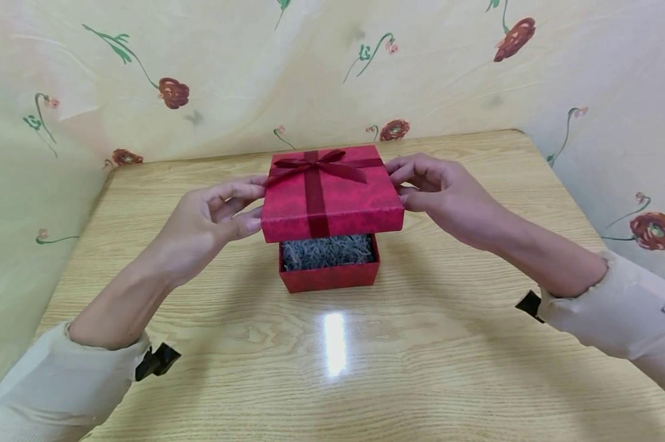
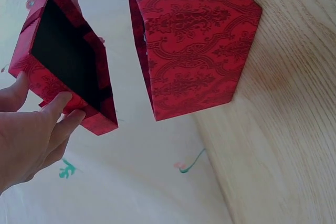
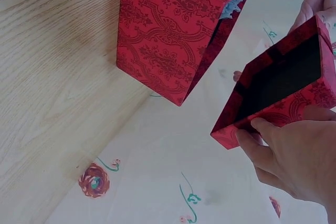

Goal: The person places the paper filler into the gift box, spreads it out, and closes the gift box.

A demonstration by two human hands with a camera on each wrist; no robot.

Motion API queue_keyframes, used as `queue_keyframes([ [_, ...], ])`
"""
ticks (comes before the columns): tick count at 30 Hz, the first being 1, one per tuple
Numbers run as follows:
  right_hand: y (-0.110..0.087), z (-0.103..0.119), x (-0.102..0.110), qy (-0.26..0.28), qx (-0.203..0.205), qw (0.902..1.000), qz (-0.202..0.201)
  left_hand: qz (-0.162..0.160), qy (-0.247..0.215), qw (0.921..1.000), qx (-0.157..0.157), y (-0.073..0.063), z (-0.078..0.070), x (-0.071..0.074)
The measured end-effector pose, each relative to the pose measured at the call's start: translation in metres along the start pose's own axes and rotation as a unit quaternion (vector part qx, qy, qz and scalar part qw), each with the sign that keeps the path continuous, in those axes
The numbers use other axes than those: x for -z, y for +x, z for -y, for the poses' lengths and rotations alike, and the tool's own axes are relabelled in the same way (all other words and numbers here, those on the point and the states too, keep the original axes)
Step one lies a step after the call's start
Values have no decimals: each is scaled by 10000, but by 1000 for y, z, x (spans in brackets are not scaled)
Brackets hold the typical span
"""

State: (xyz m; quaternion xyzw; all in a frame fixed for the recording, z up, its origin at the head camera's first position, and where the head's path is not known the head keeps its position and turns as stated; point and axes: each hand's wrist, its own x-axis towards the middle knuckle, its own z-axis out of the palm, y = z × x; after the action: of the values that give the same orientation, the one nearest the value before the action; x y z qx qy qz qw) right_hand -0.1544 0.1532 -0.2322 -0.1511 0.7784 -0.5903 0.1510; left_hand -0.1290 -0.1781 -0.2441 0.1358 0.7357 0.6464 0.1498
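Observation:
A red gift box lid [image 1: 354,196] with a dark red ribbon bow [image 1: 316,162] is held level above the red patterned box base [image 1: 329,279]. My left hand [image 1: 205,224] grips the lid's left side, thumb near the front corner. On the opposite side my right hand [image 1: 448,193] grips it with thumb and fingers. Both wrist views show a gap between the base [image 2: 199,45] and the lid, whose dark inside [image 3: 283,80] faces down. Grey-blue shredded paper [image 1: 332,252] fills the base; the lid hides its rear part in the head view.
The box base stands on a light wood-grain table [image 1: 244,368]. Behind and beside the table hangs a pale cloth [image 1: 227,73] printed with red flowers. A bright light reflection [image 1: 335,344] lies on the tabletop in front of the base.

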Motion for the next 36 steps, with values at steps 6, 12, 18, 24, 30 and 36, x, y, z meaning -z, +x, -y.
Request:
queue_keyframes([
  [6, 1, 1, 0, -4, 43, 10000, 0, 23, -213, 9998, 56, 1, 0, 0],
  [12, 1, -2, 0, -93, 102, 9999, 48, -29, -313, 9994, 170, 0, 1, 0],
  [18, 2, -8, -1, -2, 135, 9997, 213, -27, -417, 9988, 266, 0, 4, -1],
  [24, 3, -13, -3, 3, 143, 9995, 272, 35, -474, 9987, 199, 1, 8, 0],
  [30, 5, -20, -6, 108, 170, 9990, 394, 80, -428, 9985, 329, 1, 11, 0],
  [36, 6, -31, -10, 201, 183, 9986, 456, 95, -518, 9975, 462, 1, 21, 0],
])
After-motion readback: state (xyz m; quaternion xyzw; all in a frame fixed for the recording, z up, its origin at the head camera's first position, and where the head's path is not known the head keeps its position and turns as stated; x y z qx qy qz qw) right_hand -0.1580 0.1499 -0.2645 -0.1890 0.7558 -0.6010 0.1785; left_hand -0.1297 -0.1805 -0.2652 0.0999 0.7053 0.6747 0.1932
